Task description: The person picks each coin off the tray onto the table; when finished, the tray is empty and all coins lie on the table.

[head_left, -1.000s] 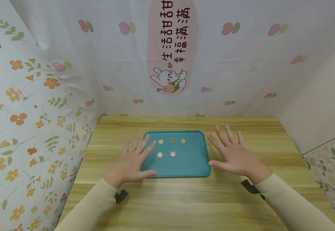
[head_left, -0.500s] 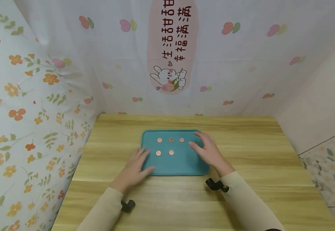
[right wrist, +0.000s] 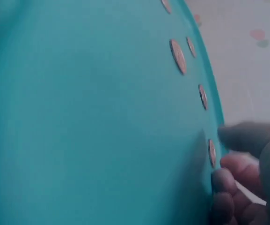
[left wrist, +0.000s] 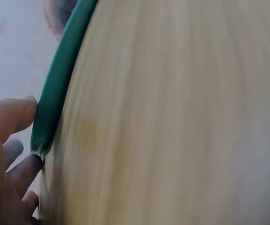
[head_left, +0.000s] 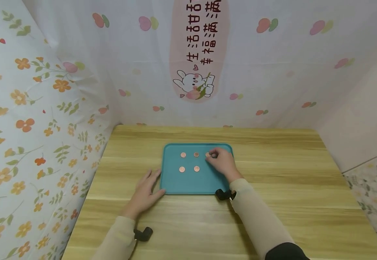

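Observation:
A teal tray point(head_left: 188, 185) lies on the table with several copper coins point(head_left: 196, 168) in two rows on it. My right hand point(head_left: 223, 162) reaches over the tray's right side, thumb and index finger bent close around the back-right coin point(right wrist: 212, 153). In the right wrist view that coin lies flat on the tray, its face uncovered, with fingertips right beside it. My left hand point(head_left: 144, 191) rests at the tray's left edge, fingers extended and thumb spread to the front-left corner. The left wrist view has the thumb point(left wrist: 15, 115) against the tray's rim point(left wrist: 55, 93).
The wood-grain table point(head_left: 282, 173) extends around the tray on all sides. A white patterned cloth point(head_left: 136, 72) hangs behind it, and a flowered cloth point(head_left: 29, 151) hangs at the left. Dark camera mounts point(head_left: 144, 234) are strapped to both wrists.
My right hand has moved left from beside the tray to the back-right coin, its fingers bending. My left hand has drawn back from over the tray to its left edge. The coins stay put.

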